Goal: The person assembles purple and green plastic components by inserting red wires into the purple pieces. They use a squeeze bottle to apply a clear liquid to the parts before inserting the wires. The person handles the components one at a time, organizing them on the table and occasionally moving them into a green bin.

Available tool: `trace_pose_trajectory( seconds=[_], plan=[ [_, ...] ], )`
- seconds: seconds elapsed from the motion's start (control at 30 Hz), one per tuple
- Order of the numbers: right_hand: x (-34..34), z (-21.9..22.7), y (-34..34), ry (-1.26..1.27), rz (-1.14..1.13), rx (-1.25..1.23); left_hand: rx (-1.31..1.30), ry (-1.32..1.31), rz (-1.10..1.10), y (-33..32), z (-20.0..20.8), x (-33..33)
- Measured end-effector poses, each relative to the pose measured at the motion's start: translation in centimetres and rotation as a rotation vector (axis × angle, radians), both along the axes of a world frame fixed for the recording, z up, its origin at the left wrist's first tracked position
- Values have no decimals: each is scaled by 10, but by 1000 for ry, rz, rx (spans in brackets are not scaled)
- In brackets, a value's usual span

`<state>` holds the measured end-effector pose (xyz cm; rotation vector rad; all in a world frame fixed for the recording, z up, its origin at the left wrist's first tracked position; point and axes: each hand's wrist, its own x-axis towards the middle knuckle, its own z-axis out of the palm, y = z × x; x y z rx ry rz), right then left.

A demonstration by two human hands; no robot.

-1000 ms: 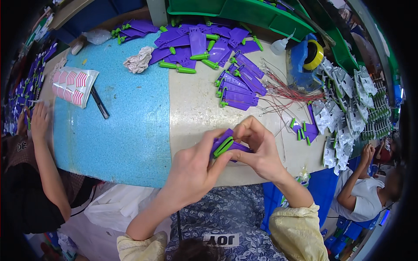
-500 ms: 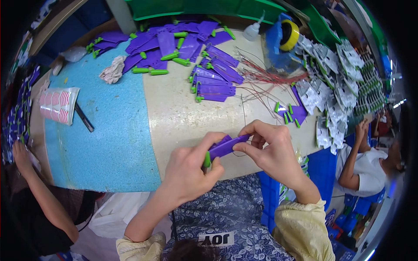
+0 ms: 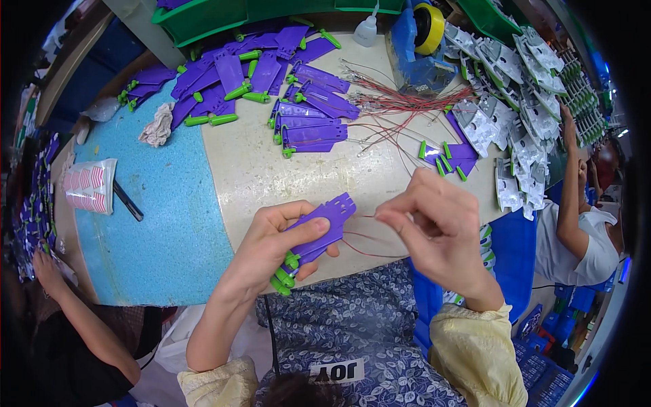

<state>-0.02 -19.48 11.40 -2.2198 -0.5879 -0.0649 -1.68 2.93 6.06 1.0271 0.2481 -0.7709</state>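
My left hand [image 3: 274,247] grips a purple plastic piece [image 3: 327,224] with green ends, the thumb pressed flat on its face. Several green ends [image 3: 285,277] stick out below the palm, so more than one piece may be stacked there. To the right, my right hand [image 3: 434,234] pinches a thin red wire [image 3: 366,216] that runs to the purple piece. Another loop of wire [image 3: 373,252] hangs below, between the two hands. Beyond my hands lie purple pieces with wires [image 3: 315,134], next to a spread bundle of red wires [image 3: 413,102].
Purple and green pieces [image 3: 227,71] are heaped at the back. A tape dispenser [image 3: 420,47] and a small squeeze bottle [image 3: 366,31] stand there too. Silvery-grey parts [image 3: 522,136] pile up at right. A striped packet [image 3: 91,186] and a black pen [image 3: 127,200] lie left. Co-workers sit on both sides.
My right hand has drawn away to the right from the purple piece and now holds a wire. The piece has turned to show its flat face, and my left hand has shifted left.
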Motion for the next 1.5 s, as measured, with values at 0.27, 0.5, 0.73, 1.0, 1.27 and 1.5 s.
trace_pose_trajectory(
  seconds=[0.27,0.5,0.73,1.0,1.27,1.5],
  plan=[
    [15,-18,-11,-110,-68,58,-238,78,-6,3,-7,-3],
    [17,-24,-10,-171,-8,46,-219,124,33,-2,-9,-1],
    [45,-63,9,-118,-117,-5,940,-749,220,-1,-25,24],
    [34,-77,-58,-204,-304,-269,1216,-739,114,13,-16,-39],
    [79,-58,-156,-6,-195,-536,962,-863,-135,12,-13,-58],
    [49,-36,-14,293,143,104,1002,-1096,-272,-1,-6,-63]
  ],
)
